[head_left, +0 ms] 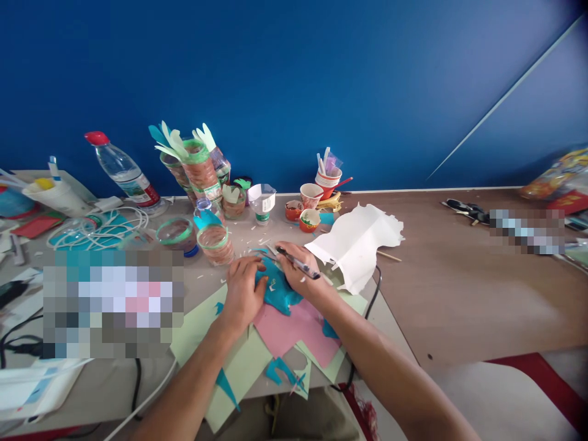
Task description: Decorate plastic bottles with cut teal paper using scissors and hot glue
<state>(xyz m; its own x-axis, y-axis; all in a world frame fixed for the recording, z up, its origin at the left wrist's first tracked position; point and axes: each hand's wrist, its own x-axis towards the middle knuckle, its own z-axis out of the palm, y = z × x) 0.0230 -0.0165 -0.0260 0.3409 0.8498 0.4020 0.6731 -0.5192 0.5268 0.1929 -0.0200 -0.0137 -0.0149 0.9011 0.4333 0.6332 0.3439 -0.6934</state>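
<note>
My right hand [299,269] is closed around a pen [303,264] with a dark, partly clear barrel, low over a piece of blue paper [280,293]. The blue piece has uneven edges and some small pale bits on it. On its left side rests my left hand [245,285], fingers bent but apart and the thumb spread onto the paper. Beneath lie a pink sheet [280,334] and pale green sheets [234,367]. Blue offcuts [281,370] are scattered near the table's front edge. The pen's tip is hard to make out among the fingers.
Beyond my hands stand cut bottle pieces wrapped in brown cord [215,244], small paper cups [310,219] and a torn white sheet [358,236]. A red-capped bottle [124,171] and coiled white cable [103,229] are at left. A black cable [374,294] runs by the right arm.
</note>
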